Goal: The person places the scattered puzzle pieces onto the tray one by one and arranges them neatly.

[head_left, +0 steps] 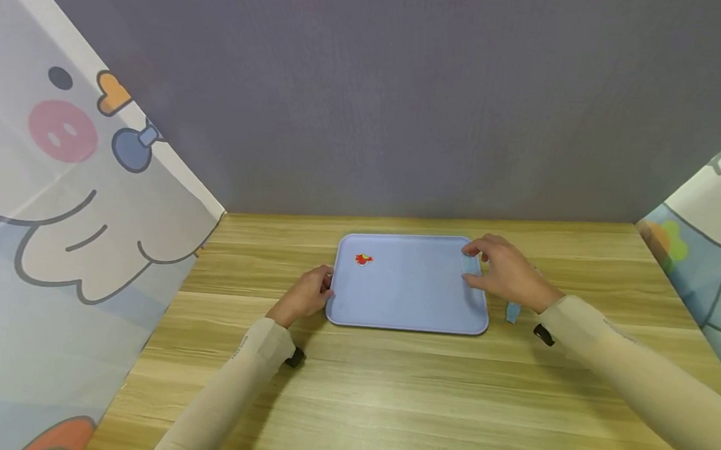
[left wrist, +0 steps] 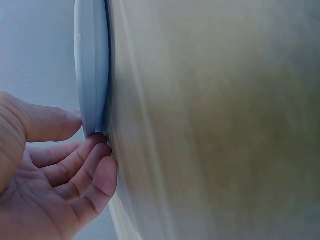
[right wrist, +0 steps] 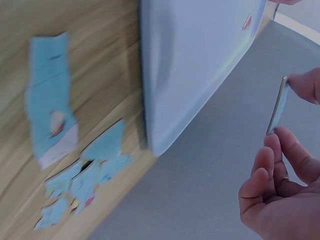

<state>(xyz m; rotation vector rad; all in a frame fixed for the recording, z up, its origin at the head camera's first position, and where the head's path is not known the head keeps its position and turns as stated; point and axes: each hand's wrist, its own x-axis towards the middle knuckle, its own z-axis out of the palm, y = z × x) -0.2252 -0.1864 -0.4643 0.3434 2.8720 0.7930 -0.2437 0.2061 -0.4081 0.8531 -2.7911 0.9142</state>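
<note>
A shallow pale blue tray (head_left: 406, 292) lies on the wooden table in the head view. At its left edge my left hand (head_left: 305, 294) grips the rim, thumb on one side and fingertips curled against the other in the left wrist view. Over the tray's right end, my right hand (head_left: 511, 272) pinches a thin, flat light blue puzzle piece (right wrist: 279, 106) by its edges, between thumb and fingertips. A small red piece with a bit of green (head_left: 363, 260) sits on the tray's upper left.
Right of the tray lie more puzzle pieces: a long blue one with a small picture (right wrist: 52, 100) and several smaller ones (right wrist: 85, 182), partly hidden by my right hand in the head view. A grey wall (head_left: 407, 116) rises behind the table (head_left: 385, 396); printed cartoon panels flank it.
</note>
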